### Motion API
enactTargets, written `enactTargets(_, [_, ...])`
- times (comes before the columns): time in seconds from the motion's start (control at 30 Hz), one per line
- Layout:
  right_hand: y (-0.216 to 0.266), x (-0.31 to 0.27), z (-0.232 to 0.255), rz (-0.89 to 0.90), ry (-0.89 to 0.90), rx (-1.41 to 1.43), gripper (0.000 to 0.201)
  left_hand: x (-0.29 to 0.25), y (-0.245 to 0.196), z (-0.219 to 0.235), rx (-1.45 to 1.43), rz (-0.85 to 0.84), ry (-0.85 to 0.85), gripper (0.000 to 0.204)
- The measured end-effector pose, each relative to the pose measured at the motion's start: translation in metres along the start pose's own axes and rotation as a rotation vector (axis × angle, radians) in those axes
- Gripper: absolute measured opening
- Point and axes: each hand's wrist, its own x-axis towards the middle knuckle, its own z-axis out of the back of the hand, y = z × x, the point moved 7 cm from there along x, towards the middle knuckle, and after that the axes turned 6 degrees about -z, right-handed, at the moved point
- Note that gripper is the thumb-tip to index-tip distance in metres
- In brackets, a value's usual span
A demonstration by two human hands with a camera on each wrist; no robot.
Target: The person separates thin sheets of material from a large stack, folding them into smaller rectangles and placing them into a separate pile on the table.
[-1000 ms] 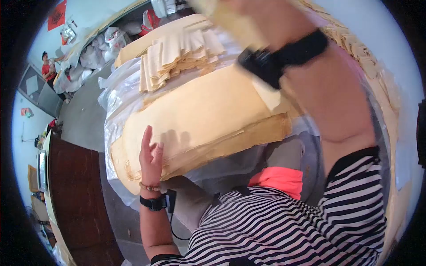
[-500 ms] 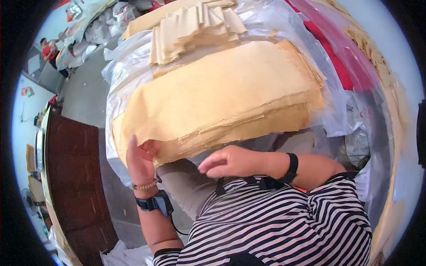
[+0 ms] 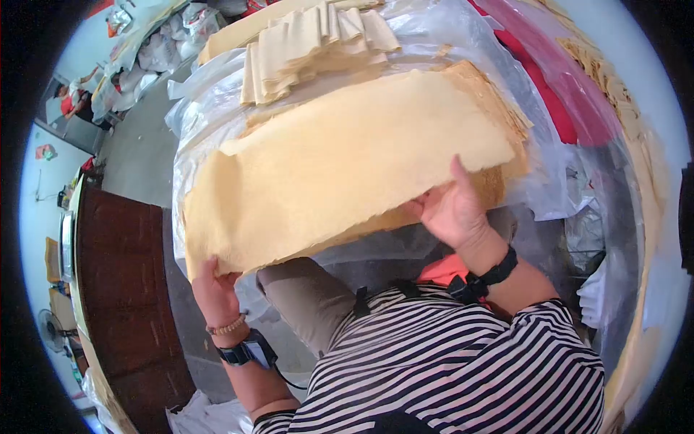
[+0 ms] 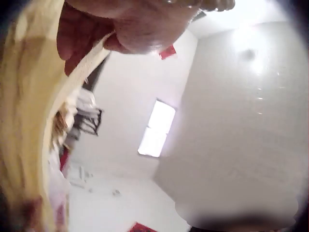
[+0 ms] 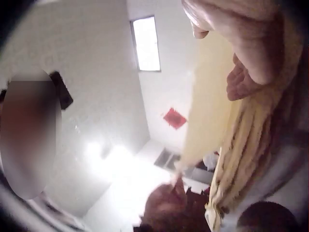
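Note:
A long, thin pale-yellow sheet (image 3: 332, 155) lies on top of a stack of similar sheets (image 3: 493, 186), its near edge lifted toward the person. At its left corner the left hand (image 3: 215, 293) pinches the edge between thumb and fingers. The right hand (image 3: 455, 213) grips the near edge farther right, thumb on top and fingers curled beneath. In the left wrist view, the left hand (image 4: 140, 24) has the sheet's edge (image 4: 94, 53) between thumb and fingers. The right wrist view shows the right hand (image 5: 246, 43) at the hanging sheet (image 5: 205, 111), above the layered stack edge (image 5: 246, 145).
Behind the stack are folded pale strips (image 3: 311, 47) on clear plastic sheeting (image 3: 206, 108). Red cloth (image 3: 538, 87) lies at the right. A dark brown wooden cabinet (image 3: 126, 289) stands at the left. Another person (image 3: 72, 101) is far off by white bags (image 3: 155, 54).
The right hand came down from the upper right to the person's front, then reached forward to the near edge. The left hand moved down-left and took the sheet's corner, and the edge rose.

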Motion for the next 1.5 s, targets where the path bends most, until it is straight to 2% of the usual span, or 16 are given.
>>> enactTargets(0.07, [0.028, -0.006, 0.001, 0.153, -0.09, -0.024, 0.054, 0.003, 0.022, 0.026, 0.092, 0.076, -0.054, 0.041])
enactTargets(0.1, [0.04, -0.008, 0.003, 0.222, -0.132, -0.038, 0.051, 0.006, 0.031, 0.03, 0.072, 0.097, 0.005, 0.039])
enactTargets(0.2, [0.078, 0.0, 0.062, 0.381, -0.436, -0.105, 0.04, 0.011, 0.037, 0.021, -0.183, 0.064, -0.112, 0.04])
enactTargets(0.37, [0.134, -0.003, 0.068, 0.582, -0.548, -0.19, 0.04, 0.027, 0.037, -0.008, -0.086, -0.004, 0.036, 0.039])
enactTargets(0.5, [0.151, -0.001, 0.013, 0.761, -0.485, -0.54, 0.042, 0.024, 0.042, -0.021, -0.014, -0.02, 0.01, 0.034])
enactTargets(0.57, [0.131, 0.007, -0.036, 0.766, -0.436, -0.858, 0.043, 0.02, 0.039, -0.023, 0.021, -0.045, 0.006, 0.032])
enactTargets(0.63, [0.078, 0.019, -0.101, 0.743, -0.309, -1.233, 0.043, 0.021, 0.038, -0.025, 0.1, -0.06, 0.021, 0.031])
enactTargets(0.67, [0.051, 0.04, -0.104, 0.601, -0.371, -1.161, 0.041, 0.021, 0.039, -0.026, 0.105, -0.059, 0.03, 0.03])
enactTargets(0.77, [-0.05, 0.055, -0.177, 0.979, 0.196, -1.544, 0.037, 0.014, 0.037, -0.033, 0.18, -0.051, 0.055, 0.024])
enactTargets(0.83, [-0.111, 0.072, -0.181, 0.961, 0.352, -1.744, 0.043, 0.009, 0.035, -0.037, 0.155, -0.073, 0.05, 0.024])
enactTargets(0.97, [-0.179, 0.084, -0.169, 0.805, 0.342, -2.088, 0.053, 0.002, 0.043, -0.039, 0.047, -0.006, 0.08, 0.023])
enactTargets(1.13, [-0.205, 0.083, -0.163, 0.841, 0.401, -2.212, 0.067, -0.001, 0.055, -0.034, -0.132, 0.111, 0.143, 0.03])
enactTargets(1.23, [-0.199, 0.07, -0.165, 0.851, 0.467, -2.241, 0.068, -0.005, 0.045, -0.043, -0.435, 0.103, 0.091, 0.035])
enactTargets(1.33, [-0.198, 0.063, -0.166, 0.739, 0.523, -2.221, 0.057, -0.01, 0.046, -0.045, -0.293, 0.087, 0.192, 0.039])
enactTargets(1.43, [-0.192, 0.057, -0.167, 0.82, 0.495, -2.176, 0.048, -0.025, 0.032, -0.05, 0.001, -0.04, 0.163, 0.043])
enactTargets(1.5, [-0.176, 0.052, -0.163, 0.606, 0.496, -2.162, 0.043, -0.037, 0.018, -0.058, 0.189, -0.226, 0.327, 0.04])
